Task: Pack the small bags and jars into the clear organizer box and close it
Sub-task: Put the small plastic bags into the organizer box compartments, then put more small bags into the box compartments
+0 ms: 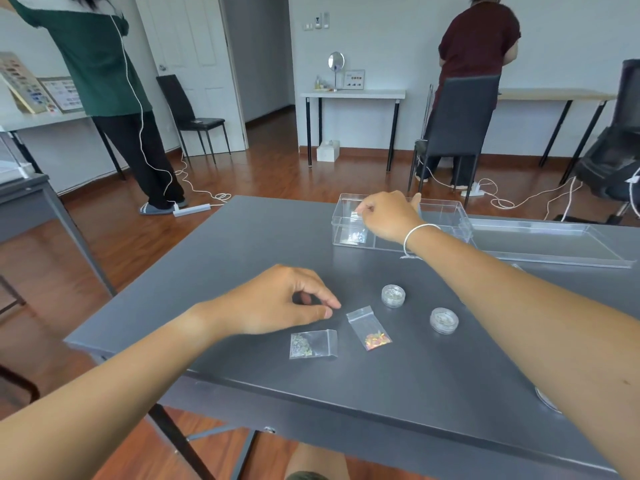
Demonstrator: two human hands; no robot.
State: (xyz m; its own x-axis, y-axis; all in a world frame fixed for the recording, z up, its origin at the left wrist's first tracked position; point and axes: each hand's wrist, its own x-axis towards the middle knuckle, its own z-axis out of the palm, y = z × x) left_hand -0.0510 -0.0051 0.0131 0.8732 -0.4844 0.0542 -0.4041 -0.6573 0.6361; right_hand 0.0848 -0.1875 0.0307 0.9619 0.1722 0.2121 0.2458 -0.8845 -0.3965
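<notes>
The clear organizer box [446, 209] stands open at the far side of the grey table, its lid [554, 244] lying flat to the right. My right hand [388, 216] hovers over the box's left compartment, fingers pinched on the top of a small bag [356, 233] that hangs inside it. My left hand [284, 299] rests low over the table, fingers curled and apart, holding nothing, just left of a bag with orange bits [369, 329]. A bag with silvery bits [313, 344] lies below that hand. Two small round jars [393, 295] [444, 320] stand to the right.
The grey table [242, 244] has its front edge close to me. Another round object [547, 400] peeks out under my right forearm. Two persons stand at desks by the far wall, with chairs and white cables on the wooden floor.
</notes>
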